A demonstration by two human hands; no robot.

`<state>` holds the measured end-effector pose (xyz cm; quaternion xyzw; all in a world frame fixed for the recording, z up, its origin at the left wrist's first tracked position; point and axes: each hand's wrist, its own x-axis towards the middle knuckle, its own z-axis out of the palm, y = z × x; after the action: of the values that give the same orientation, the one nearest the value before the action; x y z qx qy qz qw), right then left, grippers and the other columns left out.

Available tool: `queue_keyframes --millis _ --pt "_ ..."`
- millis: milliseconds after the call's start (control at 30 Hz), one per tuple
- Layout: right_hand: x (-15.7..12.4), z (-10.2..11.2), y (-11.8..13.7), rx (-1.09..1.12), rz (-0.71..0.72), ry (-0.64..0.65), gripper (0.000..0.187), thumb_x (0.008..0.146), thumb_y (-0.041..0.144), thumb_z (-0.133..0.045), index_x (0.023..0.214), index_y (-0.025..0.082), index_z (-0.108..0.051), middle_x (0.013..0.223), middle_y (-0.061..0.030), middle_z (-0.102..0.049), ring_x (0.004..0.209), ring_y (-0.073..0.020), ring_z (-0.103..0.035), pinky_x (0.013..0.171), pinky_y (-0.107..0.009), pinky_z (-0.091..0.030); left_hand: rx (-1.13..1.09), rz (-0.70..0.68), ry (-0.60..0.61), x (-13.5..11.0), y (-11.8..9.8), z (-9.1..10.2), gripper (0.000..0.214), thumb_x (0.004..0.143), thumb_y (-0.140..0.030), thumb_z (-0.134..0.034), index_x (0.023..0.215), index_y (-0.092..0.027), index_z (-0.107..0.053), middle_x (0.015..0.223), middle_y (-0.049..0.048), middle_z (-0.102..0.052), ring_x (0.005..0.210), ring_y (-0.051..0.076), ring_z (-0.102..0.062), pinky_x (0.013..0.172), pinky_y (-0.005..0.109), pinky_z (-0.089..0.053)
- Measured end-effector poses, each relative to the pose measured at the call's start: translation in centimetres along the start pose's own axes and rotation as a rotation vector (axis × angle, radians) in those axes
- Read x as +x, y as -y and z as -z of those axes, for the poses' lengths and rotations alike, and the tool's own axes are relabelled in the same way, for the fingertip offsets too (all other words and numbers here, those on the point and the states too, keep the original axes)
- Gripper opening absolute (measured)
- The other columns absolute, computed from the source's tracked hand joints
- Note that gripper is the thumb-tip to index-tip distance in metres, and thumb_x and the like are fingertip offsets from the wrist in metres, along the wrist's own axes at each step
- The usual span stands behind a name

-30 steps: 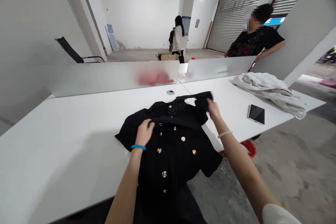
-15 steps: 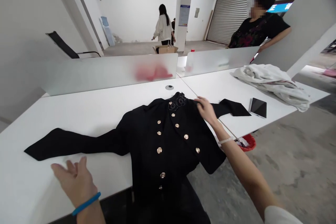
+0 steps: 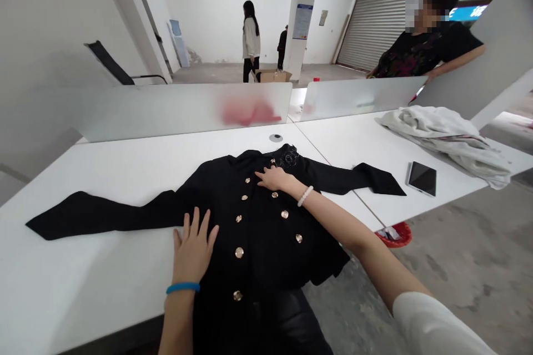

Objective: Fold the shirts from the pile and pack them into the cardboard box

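A black double-breasted jacket with gold buttons lies front up, sleeves stretched out to both sides, its lower part hanging over the table's near edge. Dark flower trim decorates the collar. My left hand, a blue band at its wrist, rests flat with spread fingers at the jacket's left side, below the sleeve. Reaching across the chest, my right hand lies on the upper front near the collar, fingers extended over the cloth. Neither hand grips the fabric visibly.
The white table has a frosted divider at the back. To the right lie a tablet-like device and a heap of pale cloth. A red basket stands below. Several people are beyond the divider, one person at the right.
My left hand has moved right from beside the sleeve onto the jacket's side. My right hand has moved left from the shoulder to the upper chest. The jacket's right front lies flatter.
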<state>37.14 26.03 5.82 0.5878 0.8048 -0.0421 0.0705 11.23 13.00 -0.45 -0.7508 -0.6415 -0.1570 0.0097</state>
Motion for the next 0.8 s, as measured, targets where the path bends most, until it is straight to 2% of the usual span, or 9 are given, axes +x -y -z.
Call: queue_keyframes --millis 100,167,233,400,500,567,667,733,800 --pt "2.3 2.7 0.0 0.007 0.009 -0.052 0.036 0.095 0.028 -0.040 0.122 0.015 -0.060 0.112 -0.0176 -0.065 0.107 -0.0290 -0.060 0.089 -0.042 -0.046 0.001 -0.007 -0.002 1.1 0.9 0.0 0.054 0.094 -0.040 -0.030 0.140 -0.014 -0.041 0.151 0.0147 -0.028 0.139 0.037 -0.021 0.104 0.060 -0.029" --pt "3.4 3.3 -0.7 0.009 0.016 -0.180 0.039 0.096 0.021 -0.034 0.129 0.016 -0.054 0.120 -0.0170 -0.061 0.114 -0.0279 -0.056 0.093 -0.042 -0.044 -0.007 -0.034 -0.025 1.1 1.1 -0.1 0.054 0.094 -0.041 -0.031 0.140 -0.015 -0.041 0.151 0.0143 -0.029 0.139 0.035 -0.021 0.105 0.058 -0.030" --pt "3.9 2.6 -1.7 0.009 0.046 -0.277 0.042 0.096 0.021 -0.035 0.136 0.018 -0.046 0.131 -0.0158 -0.054 0.122 -0.0274 -0.049 0.098 -0.043 -0.040 -0.019 -0.047 -0.053 0.7 1.2 -0.4 0.054 0.094 -0.042 -0.031 0.140 -0.017 -0.041 0.150 0.0133 -0.030 0.140 0.034 -0.021 0.106 0.057 -0.031" --pt "3.4 -1.8 -3.3 0.000 0.207 -0.149 0.046 0.098 0.036 -0.033 0.141 0.022 -0.041 0.147 -0.0138 -0.036 0.133 -0.0292 -0.037 0.106 -0.050 -0.028 -0.023 -0.022 -0.068 0.1 1.1 -0.6 0.053 0.093 -0.043 -0.031 0.139 -0.018 -0.042 0.149 0.0117 -0.033 0.139 0.032 -0.023 0.106 0.055 -0.032" --pt "2.7 -2.4 -4.0 0.027 0.268 -0.189 0.044 0.098 0.034 -0.031 0.140 0.023 -0.043 0.147 -0.0112 -0.037 0.134 -0.0276 -0.035 0.108 -0.051 -0.024 0.036 -0.024 -0.015 0.8 1.1 0.8 0.050 0.092 -0.041 -0.036 0.135 -0.020 -0.049 0.145 0.0111 -0.041 0.136 0.032 -0.032 0.103 0.053 -0.037" --pt "2.3 -1.7 -5.0 0.049 0.272 -0.260 0.041 0.096 0.022 -0.033 0.133 0.022 -0.050 0.138 -0.0094 -0.050 0.128 -0.0236 -0.043 0.107 -0.044 -0.026 0.095 -0.029 0.041 2.4 0.6 2.5 0.043 0.091 -0.036 -0.037 0.125 -0.019 -0.058 0.131 0.0121 -0.056 0.124 0.032 -0.048 0.100 0.052 -0.038" --pt "1.5 -0.5 -7.1 0.052 0.159 -0.349 0.040 0.089 0.009 -0.036 0.120 0.017 -0.060 0.117 -0.0095 -0.063 0.112 -0.0213 -0.054 0.103 -0.038 -0.030 0.038 -0.024 0.083 6.9 -1.0 5.1 0.042 0.092 -0.027 -0.029 0.114 -0.017 -0.063 0.099 0.0109 -0.071 0.095 0.026 -0.065 0.091 0.043 -0.046" --pt "0.8 -0.4 -8.5 0.021 0.130 -0.299 0.037 0.086 0.008 -0.039 0.114 0.015 -0.062 0.109 -0.0099 -0.064 0.106 -0.0216 -0.056 0.104 -0.039 -0.028 -0.149 -0.087 0.042 10.6 -2.4 5.5 0.043 0.093 -0.024 -0.025 0.116 -0.019 -0.061 0.106 0.0081 -0.069 0.097 0.022 -0.064 0.086 0.036 -0.049" --pt "0.0 -0.5 -9.5 -0.018 0.171 -0.220 0.036 0.086 0.011 -0.041 0.116 0.015 -0.061 0.109 -0.0104 -0.062 0.104 -0.0218 -0.056 0.104 -0.039 -0.026 -0.295 -0.249 0.062 14.2 -3.6 4.6 0.044 0.093 -0.023 -0.023 0.118 -0.020 -0.059 0.114 0.0052 -0.066 0.105 0.018 -0.061 0.090 0.031 -0.046"
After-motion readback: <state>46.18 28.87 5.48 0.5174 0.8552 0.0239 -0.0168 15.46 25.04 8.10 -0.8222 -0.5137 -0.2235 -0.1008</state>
